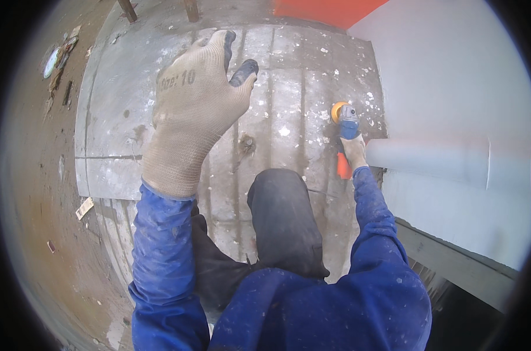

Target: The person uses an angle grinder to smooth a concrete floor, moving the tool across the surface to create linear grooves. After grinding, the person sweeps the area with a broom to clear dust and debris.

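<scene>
My left hand [198, 96] is raised close in front of me in a beige knit glove with dark fingertips. Its thumb and forefinger are spread apart with nothing between them; the other fingers are mostly hidden behind the back of the hand. Farther down on the right, my right hand [353, 151], also gloved, is wrapped round an angle grinder [349, 121]. The grinder has a grey metal head, a blue and orange body, and a round yellow disc [338, 111] at its far left. The disc is close to the grey wall's base; I cannot tell whether it touches anything.
A pale grey wall [446, 64] rises on the right, with a horizontal round pipe [429, 161] along it. Grey floor sheeting [283, 99] carries white flecks. Orange surface [329, 10] shows at the far end. Brown ground [49, 175] with debris lies left; a beam [452, 263] runs lower right.
</scene>
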{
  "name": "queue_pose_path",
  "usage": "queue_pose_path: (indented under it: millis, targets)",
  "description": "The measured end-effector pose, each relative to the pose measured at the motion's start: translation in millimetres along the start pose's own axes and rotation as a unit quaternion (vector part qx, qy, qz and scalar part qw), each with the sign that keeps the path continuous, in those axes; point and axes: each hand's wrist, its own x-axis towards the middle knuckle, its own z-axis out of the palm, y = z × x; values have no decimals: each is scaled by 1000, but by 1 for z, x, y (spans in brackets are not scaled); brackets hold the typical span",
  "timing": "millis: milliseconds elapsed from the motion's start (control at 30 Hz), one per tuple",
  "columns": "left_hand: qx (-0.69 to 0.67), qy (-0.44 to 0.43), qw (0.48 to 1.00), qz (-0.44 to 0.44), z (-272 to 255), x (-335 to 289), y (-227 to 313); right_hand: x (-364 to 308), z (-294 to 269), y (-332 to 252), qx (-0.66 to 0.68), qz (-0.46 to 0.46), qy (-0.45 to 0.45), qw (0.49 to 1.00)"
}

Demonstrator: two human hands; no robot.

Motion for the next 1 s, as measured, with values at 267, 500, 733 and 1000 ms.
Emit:
queue_pose_path:
  millis: [267, 500, 733, 1000]
  targets:
    - [-17, -67, 994, -81, -11, -6, -10, 30, -7, -24, -6, 69, -15, 997]
    - [-30, -45, 996, -66, -8, -5, -4, 6, 0, -13, -91, 13, 32, 995]
    - [-27, -50, 997, -45, -4, -4, 4, 23, -17, -22, -66, 58, -9, 996]
    - [-49, -47, 997, -40, -2, -5, 4, 9, 23, -43, -42, -10, -22, 999]
